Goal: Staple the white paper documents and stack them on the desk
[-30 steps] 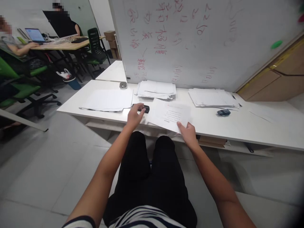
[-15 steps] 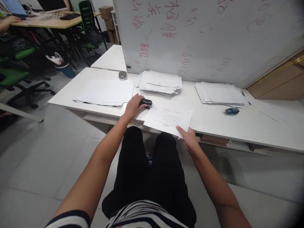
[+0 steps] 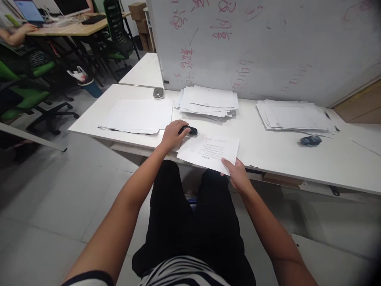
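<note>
A black stapler (image 3: 192, 130) lies on the white desk, its left end under the fingers of my left hand (image 3: 173, 134), which is closed around it. The base of the stapler is largely hidden. My right hand (image 3: 239, 174) pinches the near right corner of a printed white sheet (image 3: 208, 153), thumb on top and fingers below. The sheet reaches over the desk's front edge, and its left part lies close beside my left hand and the stapler. I cannot tell whether my left hand touches it.
Paper stacks lie on the desk (image 3: 268, 153): one at left (image 3: 137, 115), one behind the stapler (image 3: 210, 101), one at right (image 3: 294, 116). A small grey case (image 3: 158, 93) and a dark blue crumpled item (image 3: 310, 141) are there too. A whiteboard (image 3: 208, 51) stands behind.
The sheet in my right hand has moved a little to the left relative to the desk, nearer my left hand. My left hand stays on the stapler. The camera view has shifted slightly.
</note>
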{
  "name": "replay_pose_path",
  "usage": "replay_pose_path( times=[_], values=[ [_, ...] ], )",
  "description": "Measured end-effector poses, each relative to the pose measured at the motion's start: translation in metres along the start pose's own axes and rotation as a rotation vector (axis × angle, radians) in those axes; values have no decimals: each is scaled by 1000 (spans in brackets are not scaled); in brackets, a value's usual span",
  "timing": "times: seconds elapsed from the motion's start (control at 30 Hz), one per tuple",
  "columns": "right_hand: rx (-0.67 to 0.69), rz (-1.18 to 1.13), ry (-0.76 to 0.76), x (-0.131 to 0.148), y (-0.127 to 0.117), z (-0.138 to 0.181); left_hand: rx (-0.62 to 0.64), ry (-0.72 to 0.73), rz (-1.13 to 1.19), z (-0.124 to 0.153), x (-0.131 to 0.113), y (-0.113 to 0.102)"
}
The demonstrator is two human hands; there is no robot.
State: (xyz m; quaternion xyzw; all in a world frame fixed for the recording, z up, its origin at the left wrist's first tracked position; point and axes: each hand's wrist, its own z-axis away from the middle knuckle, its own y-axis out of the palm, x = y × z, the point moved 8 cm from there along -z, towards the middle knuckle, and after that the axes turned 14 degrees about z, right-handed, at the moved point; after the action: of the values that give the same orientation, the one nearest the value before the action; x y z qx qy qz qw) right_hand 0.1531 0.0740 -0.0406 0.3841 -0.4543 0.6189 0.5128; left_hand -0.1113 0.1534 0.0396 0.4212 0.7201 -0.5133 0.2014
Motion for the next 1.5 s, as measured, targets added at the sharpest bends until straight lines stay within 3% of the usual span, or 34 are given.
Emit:
replay_pose_path(
  times=[0.23, 0.43, 0.67, 0.8, 0.97, 1.07, 1.2, 1.3, 1.5],
  values=[
    [-6, 20, 26, -9, -2, -2, -127, -239, -41, -8, 13, 9],
    [-34, 24, 41, -18, -3, -6, -162, -228, -113, -7, 12, 22],
    [-41, 5, 33, -20, -2, -2, -178, -174, 8, -8, 12, 12],
    [-119, 100, -21, -7, -33, 14, -206, -129, 53, -6, 10, 8],
    [-411, 238, -182, 21, -98, 34, -218, -124, 60, -7, 12, 9],
    [-454, 239, -204, 23, -112, 31, -226, -138, 57, -7, 15, 10],
    [-457, 273, -202, 26, -111, 14, -212, -147, 43, -9, 18, 13],
    [-454, 310, -346, 63, -98, -13, -196, -161, -5, -10, 18, 16],
    [-307, 562, -578, 166, -29, -145, -169, -174, -52, -10, 15, 20]
  ],
)
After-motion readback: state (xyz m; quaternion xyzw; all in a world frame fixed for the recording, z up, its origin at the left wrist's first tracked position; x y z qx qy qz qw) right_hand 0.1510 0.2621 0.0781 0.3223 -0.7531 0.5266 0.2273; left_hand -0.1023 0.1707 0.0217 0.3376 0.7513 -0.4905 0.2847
